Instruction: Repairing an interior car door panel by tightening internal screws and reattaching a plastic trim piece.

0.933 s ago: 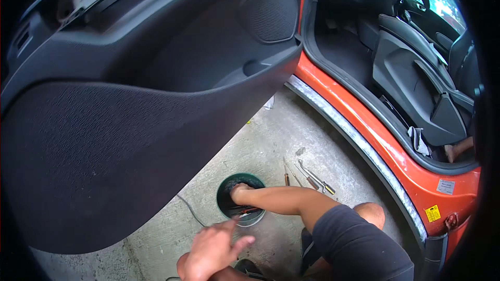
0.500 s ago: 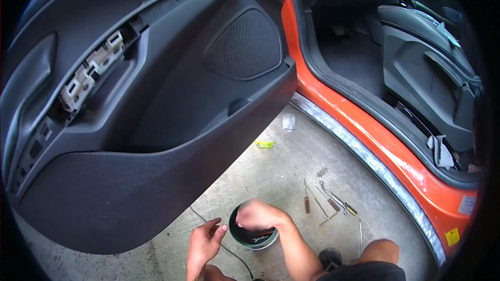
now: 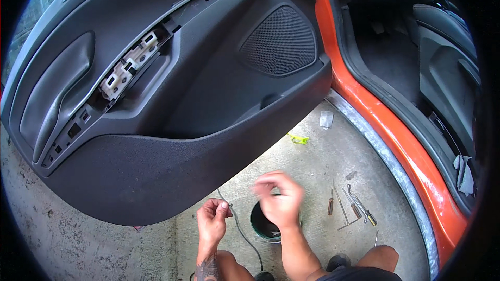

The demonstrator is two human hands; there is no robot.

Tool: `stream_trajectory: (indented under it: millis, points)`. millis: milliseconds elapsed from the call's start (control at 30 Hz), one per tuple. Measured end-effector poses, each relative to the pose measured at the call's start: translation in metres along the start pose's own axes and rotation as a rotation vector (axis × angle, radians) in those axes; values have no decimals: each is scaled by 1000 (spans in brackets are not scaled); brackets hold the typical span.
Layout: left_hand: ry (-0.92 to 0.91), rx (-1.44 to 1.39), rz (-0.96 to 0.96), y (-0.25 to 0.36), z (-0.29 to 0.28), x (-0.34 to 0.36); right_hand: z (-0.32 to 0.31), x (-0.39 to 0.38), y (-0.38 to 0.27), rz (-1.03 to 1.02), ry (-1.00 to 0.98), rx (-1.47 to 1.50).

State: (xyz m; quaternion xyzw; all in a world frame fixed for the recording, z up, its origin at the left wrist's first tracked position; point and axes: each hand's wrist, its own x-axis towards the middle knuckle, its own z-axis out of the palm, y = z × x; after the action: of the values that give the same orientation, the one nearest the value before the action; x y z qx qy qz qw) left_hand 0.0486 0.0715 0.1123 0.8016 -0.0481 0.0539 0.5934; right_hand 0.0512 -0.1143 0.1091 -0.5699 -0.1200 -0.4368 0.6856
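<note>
My left hand (image 3: 211, 222) hovers left of a dark green bucket (image 3: 254, 222), its fingers curled in against the thumb. Whatever it may pinch is too small to name. Over the bucket's rim my right hand (image 3: 283, 200) is raised, its fingers smeared by motion, so I cannot tell whether they hold anything. A metal wrench end (image 3: 274, 233) shows inside the bucket; the rest of its contents is dark or behind my right arm. Ahead of both hands stands a black car door panel (image 3: 208, 119), its armrest trim off, baring a pale bracket (image 3: 130, 66).
Screwdrivers (image 3: 330, 205) and other slim hand tools lie on the concrete floor to the right. A grey cable (image 3: 240, 231) runs past the bucket. A yellow-green item (image 3: 298, 139) and a white scrap (image 3: 326, 119) lie near the orange door sill (image 3: 385, 119).
My right hand has come up out of the bucket. My left thumb and fingers have closed together. The view has swung left, shifting the door panel and floor tools rightward.
</note>
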Motion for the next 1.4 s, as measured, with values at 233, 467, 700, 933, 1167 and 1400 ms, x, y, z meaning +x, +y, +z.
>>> stream_trajectory:
  millis: [233,467,700,933,1167,1400]
  points:
    - [4,-41,-6,0,-2,-12,60,78,-42,-364,384,-716]
    - [10,-77,-91,-12,-21,-15,82,73,24,-535,579,-177]
    - [8,-403,-26,14,-29,-12,67,-11,16,-54,181,90]
    - [-39,-514,-47,16,-39,-18,55,-84,-3,191,-291,220]
    - [-112,-291,7,4,-38,-21,46,-82,-5,89,-225,165]
    - [-266,-330,112,-2,-36,-19,30,-78,-9,44,-219,136]
